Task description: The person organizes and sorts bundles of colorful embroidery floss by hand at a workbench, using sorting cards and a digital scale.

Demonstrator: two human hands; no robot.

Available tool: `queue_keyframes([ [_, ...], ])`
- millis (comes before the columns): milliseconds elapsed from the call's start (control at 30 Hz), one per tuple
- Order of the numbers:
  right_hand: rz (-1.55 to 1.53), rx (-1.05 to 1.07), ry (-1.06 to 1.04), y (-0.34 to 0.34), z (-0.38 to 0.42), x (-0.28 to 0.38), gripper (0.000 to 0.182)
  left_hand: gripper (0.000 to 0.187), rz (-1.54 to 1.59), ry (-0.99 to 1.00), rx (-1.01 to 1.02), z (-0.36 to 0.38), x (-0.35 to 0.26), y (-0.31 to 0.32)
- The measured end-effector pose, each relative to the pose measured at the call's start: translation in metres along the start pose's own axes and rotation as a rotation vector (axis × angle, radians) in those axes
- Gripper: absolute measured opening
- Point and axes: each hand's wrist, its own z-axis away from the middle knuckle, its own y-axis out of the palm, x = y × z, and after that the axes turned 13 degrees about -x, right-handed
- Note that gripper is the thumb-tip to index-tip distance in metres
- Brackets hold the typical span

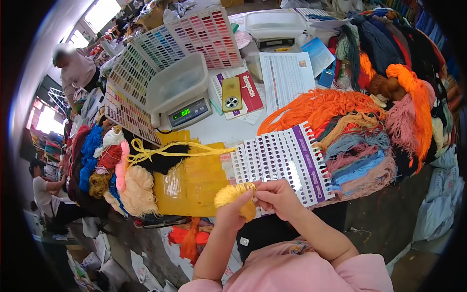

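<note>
A bundled skein of shiny yellow thread [232,194] is wrapped in my left hand [235,214], with loops showing above and below the thumb. My right hand [282,198] is closed in a pinch at the skein's right end; the small bit between its fingertips looks like yellow thread, partly hidden. Just beyond both hands lies a white punched thread card [272,155] with rows of dark holes, a purple printed band and colored threads along its right edge. Loose pale yellow strands [185,152] stretch leftward from the card over yellow tape [187,182] on the table.
Colored skeins [360,141] pile up at right, more skeins [114,165] at left. A digital scale [189,114] bears a plastic tub [177,82] beside standing color charts [168,41]. A phone [231,93] rests on a notebook [250,97]. Two people are at left.
</note>
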Motion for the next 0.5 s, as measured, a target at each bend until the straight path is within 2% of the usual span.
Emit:
queue_keyframes([
  [67,-0.01,-0.009,-0.007,-0.0008,0.0029,0.0024,0.009,0.032,-0.008,-0.016,-0.092,0.0025,-0.0015,0.0081],
  [267,-0.025,-0.015,-0.025,-0.0048,0.0057,0.0046,0.008,0.031,0.081,-0.069,-0.094,-0.0001,0.0,0.0125],
  [367,-0.033,-0.015,-0.048,-0.0065,0.0039,0.0027,0.008,0.03,0.057,-0.021,-0.072,-0.0007,0.0017,0.0125],
  [500,-0.052,-0.073,-0.12,-0.0059,0.0051,0.0045,0.009,0.032,0.029,-0.024,-0.144,-0.0025,0.0027,0.0146],
])
